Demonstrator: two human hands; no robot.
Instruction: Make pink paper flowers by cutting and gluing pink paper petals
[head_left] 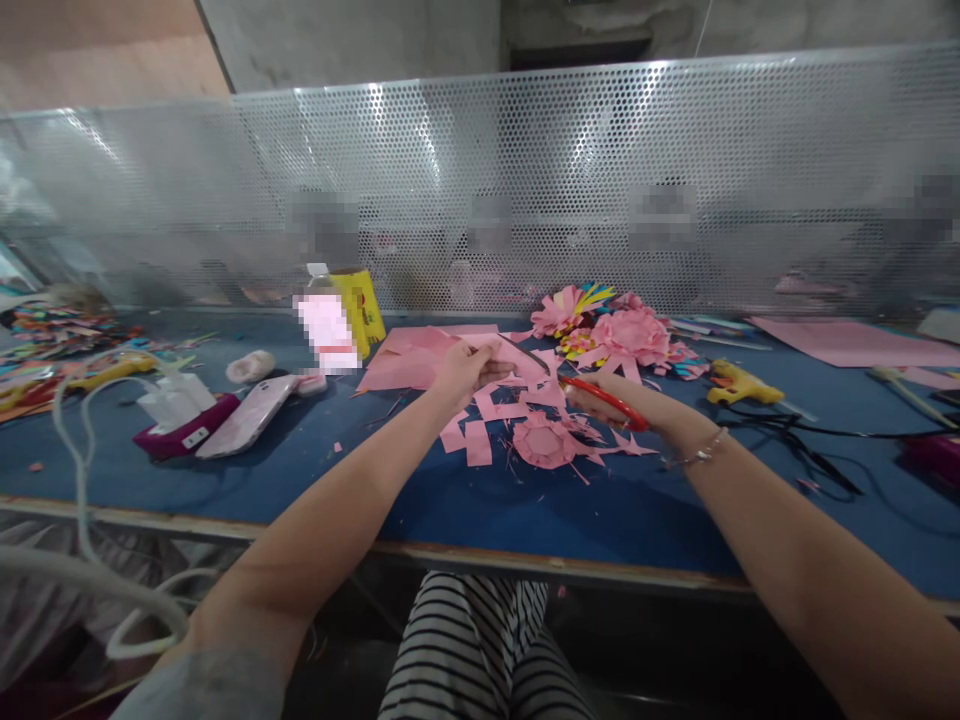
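Observation:
My left hand (471, 372) pinches a piece of pink paper (517, 356) above the blue table. From the right, my right hand (594, 396) grips a pair of scissors with red handles (615, 402); their dark blades lie against the paper, pointing left. Whether the blades are parted is hard to make out. Below the hands lie cut pink paper pieces (478, 442) and a pink paper flower (541, 442). Larger pink sheets (405, 358) rest behind my left hand.
Finished paper flowers (630, 332) sit at the back, before a perforated metal screen (525, 180). A yellow glue gun (742, 384) with a black cord lies right. Left are a phone (247, 416), a purple power strip (186, 428), white cables, a bottle (327, 330) and a yellow box (364, 308).

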